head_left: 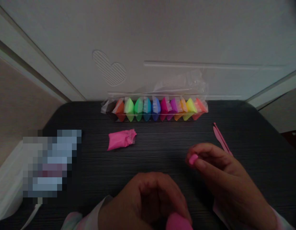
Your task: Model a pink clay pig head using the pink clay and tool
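Observation:
My left hand (145,201) is curled at the bottom middle, closed on a lump of pink clay (178,222) that peeks out under its fingers. To its right, my right hand (224,179) pinches a small piece of pink clay (193,158) between thumb and fingertips, just above the dark table (162,150). A packet of pink clay (121,139) lies on the table to the left, apart from both hands. Thin pink modelling tools (221,138) lie just beyond my right hand.
A row of clay packets in several colours, inside a clear plastic bag (154,108), stands along the table's far edge against a white wall. A blurred-out object (51,163) lies at the left, with something white beneath it at the table's left edge.

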{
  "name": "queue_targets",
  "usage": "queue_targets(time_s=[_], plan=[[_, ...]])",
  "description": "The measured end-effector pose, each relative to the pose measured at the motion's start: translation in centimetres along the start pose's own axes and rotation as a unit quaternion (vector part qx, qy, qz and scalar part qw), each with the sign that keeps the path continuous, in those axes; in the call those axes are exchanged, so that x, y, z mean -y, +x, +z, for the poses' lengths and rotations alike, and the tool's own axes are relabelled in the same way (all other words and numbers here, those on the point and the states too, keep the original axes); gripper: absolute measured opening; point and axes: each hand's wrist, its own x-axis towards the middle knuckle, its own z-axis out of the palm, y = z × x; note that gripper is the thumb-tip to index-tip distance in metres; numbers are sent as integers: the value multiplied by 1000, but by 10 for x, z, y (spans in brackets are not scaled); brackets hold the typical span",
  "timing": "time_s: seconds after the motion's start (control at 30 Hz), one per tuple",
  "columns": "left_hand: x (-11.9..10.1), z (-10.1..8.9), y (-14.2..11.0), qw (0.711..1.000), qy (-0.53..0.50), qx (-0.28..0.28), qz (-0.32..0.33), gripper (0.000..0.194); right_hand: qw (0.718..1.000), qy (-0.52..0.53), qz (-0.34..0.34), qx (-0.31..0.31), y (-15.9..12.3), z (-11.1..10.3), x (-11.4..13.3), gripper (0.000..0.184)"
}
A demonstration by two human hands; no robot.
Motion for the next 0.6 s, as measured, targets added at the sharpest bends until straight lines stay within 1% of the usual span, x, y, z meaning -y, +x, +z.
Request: queue_targets(time_s=[0.17, 0.3, 0.43, 0.53, 0.6], plan=[[-3, -1, 0, 1000, 7, -18, -14, 30, 999, -16, -24, 36, -4, 0, 3, 7], [-6, -3, 0, 997, 43, -41, -46, 29, 997, 3, -37, 61, -8, -1, 4, 6], [-7, -6, 2, 994, 63, -69, -62, 27, 995, 16, -39, 86, -14, -1, 7, 8], [-5, -7, 4, 991, 71, -82, -74, 28, 995, 3, -48, 84, -18, -1, 9, 11], [-4, -8, 4, 990, 88, -87, -71, 28, 996, -11, -48, 80, -20, -1, 11, 14]])
